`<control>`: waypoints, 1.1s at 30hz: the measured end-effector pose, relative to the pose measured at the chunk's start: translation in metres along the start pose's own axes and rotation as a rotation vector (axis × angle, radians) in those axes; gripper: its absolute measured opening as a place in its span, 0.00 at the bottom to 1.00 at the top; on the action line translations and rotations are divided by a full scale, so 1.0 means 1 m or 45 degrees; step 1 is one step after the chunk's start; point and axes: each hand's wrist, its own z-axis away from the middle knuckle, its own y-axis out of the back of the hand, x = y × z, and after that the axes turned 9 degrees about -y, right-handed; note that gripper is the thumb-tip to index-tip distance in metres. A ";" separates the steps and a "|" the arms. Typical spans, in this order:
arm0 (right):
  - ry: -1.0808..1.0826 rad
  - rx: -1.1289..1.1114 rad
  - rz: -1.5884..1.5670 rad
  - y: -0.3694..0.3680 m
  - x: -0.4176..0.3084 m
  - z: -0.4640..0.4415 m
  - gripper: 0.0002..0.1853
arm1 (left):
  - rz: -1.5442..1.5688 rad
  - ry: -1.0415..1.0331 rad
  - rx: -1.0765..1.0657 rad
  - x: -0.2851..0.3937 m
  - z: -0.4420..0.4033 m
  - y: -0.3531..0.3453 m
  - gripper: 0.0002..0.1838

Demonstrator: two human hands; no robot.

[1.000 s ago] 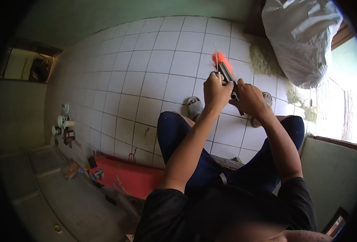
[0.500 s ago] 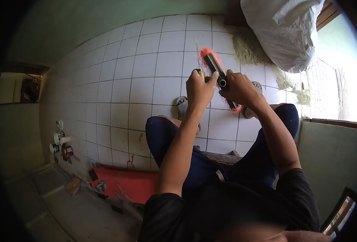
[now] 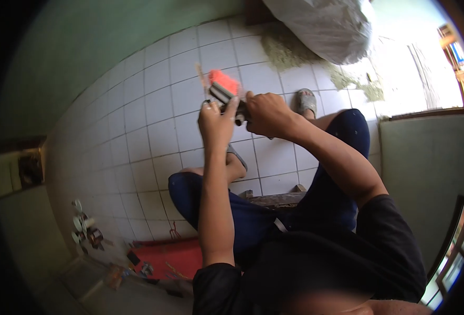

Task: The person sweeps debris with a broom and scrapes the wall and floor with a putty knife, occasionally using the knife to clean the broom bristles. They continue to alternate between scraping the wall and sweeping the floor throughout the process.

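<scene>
A broom head (image 3: 221, 93) with pinkish-red bristles and a dark, grey-edged block is held out over the tiled floor. My right hand (image 3: 270, 112) is closed around its near end, beside the round open socket. My left hand (image 3: 215, 122) is closed on a thin, pale, pointed tool (image 3: 200, 77) with a dark part at the fingers; blur hides its exact kind. The left thumb lies along the broom head's block. The bristles face away from me, and my right fist hides the near end.
A large whitish sack (image 3: 329, 29) stands at the far wall, with greenish debris (image 3: 287, 50) beside it. On the left lie a red mat (image 3: 171, 259) with small items and several cups (image 3: 85, 223). I sit on a low wooden bench (image 3: 276, 200).
Both hands and the broom head have shifted left in view and turned, and the broom head is more covered by my right hand. My right foot shows more fully. The whole view has tilted.
</scene>
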 end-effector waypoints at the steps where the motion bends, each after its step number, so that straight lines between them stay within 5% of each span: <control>1: 0.001 -0.018 -0.003 -0.001 0.000 -0.001 0.12 | 0.030 -0.024 0.022 -0.002 0.000 -0.001 0.26; 3: 0.025 0.021 -0.032 -0.002 0.002 0.001 0.11 | 0.016 -0.032 0.026 0.002 -0.002 0.001 0.26; 4: 0.097 0.138 -0.046 -0.013 0.009 -0.002 0.20 | 0.028 -0.009 0.020 0.005 -0.001 0.003 0.26; 10: 0.102 0.195 -0.023 -0.016 0.011 -0.006 0.20 | 0.307 -0.140 -0.027 0.006 -0.007 0.002 0.15; 20: 0.027 0.342 0.007 -0.024 0.017 -0.016 0.16 | 0.686 -0.093 -0.072 -0.008 -0.024 -0.021 0.17; 26: -0.013 0.517 -0.053 -0.039 0.021 -0.017 0.18 | 0.657 -0.050 -0.011 0.002 -0.032 -0.034 0.14; 33: -0.034 0.531 -0.084 -0.032 0.019 0.004 0.23 | 0.256 -0.196 0.089 0.018 -0.031 -0.035 0.26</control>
